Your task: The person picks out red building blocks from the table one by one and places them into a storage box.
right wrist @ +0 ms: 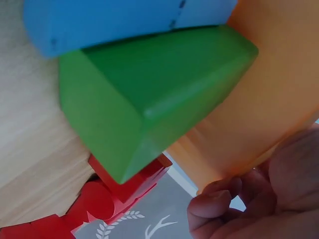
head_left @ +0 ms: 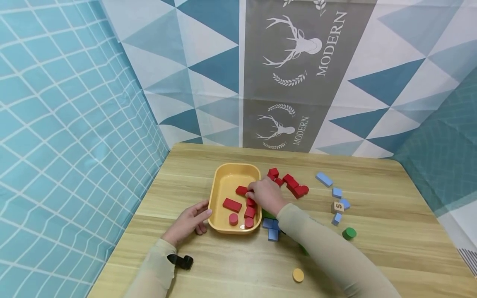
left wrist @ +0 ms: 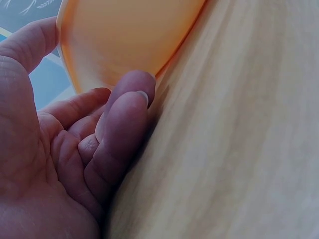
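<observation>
A yellow tray [head_left: 222,182] holds several red blocks, among them a rectangular block [head_left: 232,205] and a round one [head_left: 233,219]. My left hand [head_left: 191,219] holds the tray's left side near the front corner, thumb at the rim and fingers bent against the outer wall. Over the tray's right rim reaches my right hand [head_left: 266,193], its fingertips down among the red blocks. One red block [head_left: 241,190] lies right beside those fingertips. In the right wrist view the fingers [right wrist: 212,204] are bent behind the rim; I cannot tell whether they pinch a block.
More red blocks [head_left: 294,185] lie right of the tray. Blue blocks [head_left: 273,234] and a green block [right wrist: 149,99] sit against its right side. Farther right are blue blocks [head_left: 324,179], a lettered wooden cube [head_left: 337,207] and a green cylinder [head_left: 349,233]. A yellow disc [head_left: 298,275] lies in front.
</observation>
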### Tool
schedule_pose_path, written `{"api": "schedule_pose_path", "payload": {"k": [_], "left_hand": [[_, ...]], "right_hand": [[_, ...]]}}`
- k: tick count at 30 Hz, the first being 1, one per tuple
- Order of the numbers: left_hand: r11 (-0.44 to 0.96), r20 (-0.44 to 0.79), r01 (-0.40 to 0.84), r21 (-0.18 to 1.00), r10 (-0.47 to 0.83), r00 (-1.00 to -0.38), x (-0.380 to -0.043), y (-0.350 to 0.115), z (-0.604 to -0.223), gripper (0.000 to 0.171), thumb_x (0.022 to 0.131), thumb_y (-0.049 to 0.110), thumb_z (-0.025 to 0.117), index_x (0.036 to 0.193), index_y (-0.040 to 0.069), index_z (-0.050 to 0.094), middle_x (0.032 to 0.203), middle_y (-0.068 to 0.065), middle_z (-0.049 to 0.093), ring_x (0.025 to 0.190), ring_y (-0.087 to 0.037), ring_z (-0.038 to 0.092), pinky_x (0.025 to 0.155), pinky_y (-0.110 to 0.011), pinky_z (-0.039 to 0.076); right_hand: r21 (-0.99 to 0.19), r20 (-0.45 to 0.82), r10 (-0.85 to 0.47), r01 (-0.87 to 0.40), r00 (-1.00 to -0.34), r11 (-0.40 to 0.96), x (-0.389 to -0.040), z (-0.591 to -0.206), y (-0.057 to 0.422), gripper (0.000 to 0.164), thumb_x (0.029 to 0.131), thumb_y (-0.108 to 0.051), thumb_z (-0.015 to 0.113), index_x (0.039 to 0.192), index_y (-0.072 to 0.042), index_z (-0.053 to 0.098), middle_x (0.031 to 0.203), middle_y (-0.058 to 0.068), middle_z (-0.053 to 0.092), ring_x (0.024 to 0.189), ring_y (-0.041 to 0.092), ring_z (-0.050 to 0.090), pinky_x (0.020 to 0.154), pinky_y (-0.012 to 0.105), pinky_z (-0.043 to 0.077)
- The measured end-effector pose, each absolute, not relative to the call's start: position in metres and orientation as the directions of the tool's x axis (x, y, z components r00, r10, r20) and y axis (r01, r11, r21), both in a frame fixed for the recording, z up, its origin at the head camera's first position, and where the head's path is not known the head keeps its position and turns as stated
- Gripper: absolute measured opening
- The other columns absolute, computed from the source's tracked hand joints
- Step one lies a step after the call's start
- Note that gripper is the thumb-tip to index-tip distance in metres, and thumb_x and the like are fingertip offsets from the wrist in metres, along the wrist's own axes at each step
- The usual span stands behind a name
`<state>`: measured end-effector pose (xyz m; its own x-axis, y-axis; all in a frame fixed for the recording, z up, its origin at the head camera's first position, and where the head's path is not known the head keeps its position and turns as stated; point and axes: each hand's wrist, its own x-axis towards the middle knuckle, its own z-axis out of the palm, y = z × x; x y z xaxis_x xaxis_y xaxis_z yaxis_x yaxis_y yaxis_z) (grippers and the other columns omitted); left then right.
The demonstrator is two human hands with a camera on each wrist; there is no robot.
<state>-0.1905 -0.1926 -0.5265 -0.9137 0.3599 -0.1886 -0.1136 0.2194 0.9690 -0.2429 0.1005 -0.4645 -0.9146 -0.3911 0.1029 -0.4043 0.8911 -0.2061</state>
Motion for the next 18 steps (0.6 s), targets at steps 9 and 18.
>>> {"api": "schedule_pose_path", "payload": {"k": [9,18], "left_hand": [[0.211,-0.187,-0.115,0.971,0.365,-0.912,-0.19,-0.191,-0.525,0.059,0.101,0.033,0.059,0.151,0.009,0.038,0.132,-0.012,0.057,0.066,-0.031,0.061,0.055,-0.031,0.054],[0.214,-0.195,-0.12,0.969,0.373,-0.907,-0.186,-0.189,-0.514,0.061,0.102,0.028,0.057,0.152,0.001,0.034,0.135,-0.019,0.054,0.07,-0.039,0.06,0.056,-0.034,0.055]], "right_hand": [[-0.284,0.045,-0.398,-0.393,-0.916,0.875,-0.242,-0.466,0.1,0.012,0.091,-0.029,0.073,0.097,-0.022,0.08,0.089,-0.006,0.072,0.078,0.011,0.06,0.071,0.035,0.055],[-0.393,0.113,-0.355,-0.37,-0.928,0.842,-0.24,-0.47,0.109,0.028,0.094,-0.034,0.068,0.115,-0.017,0.074,0.119,0.001,0.067,0.11,0.017,0.057,0.094,0.043,0.05]]}}
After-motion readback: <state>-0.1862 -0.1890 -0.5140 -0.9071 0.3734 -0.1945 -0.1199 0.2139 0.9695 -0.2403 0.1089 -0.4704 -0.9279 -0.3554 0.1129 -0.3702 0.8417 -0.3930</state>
